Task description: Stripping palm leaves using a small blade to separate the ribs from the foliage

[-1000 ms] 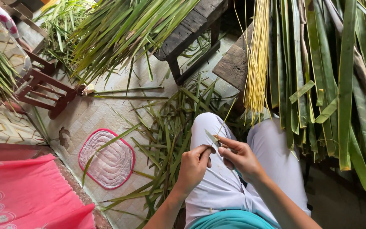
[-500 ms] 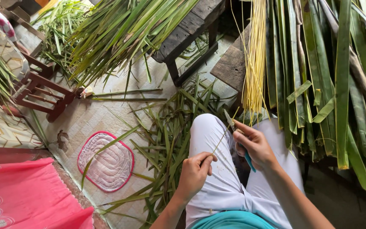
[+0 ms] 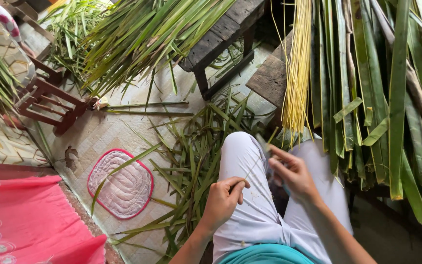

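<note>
The palm fronds [image 3: 396, 98] hanging on the right looked waxy and a bit glossy, while the yellow midrib sticks [image 3: 296, 68] beside them were dry, thin and matt. The bench [image 3: 221, 36] was rough, dark, weathered wood. The floor mat [image 3: 108, 132] looked like woven plastic, worn through in spots. The little pad [image 3: 120, 183] was quilted cloth with pink trim, and the trousers [image 3: 242, 156] were plain matt white fabric.

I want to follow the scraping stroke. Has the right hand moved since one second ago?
Yes. The right hand has moved up and to the right, away from the left hand, toward the hanging bundle of thin yellow sticks.
</note>
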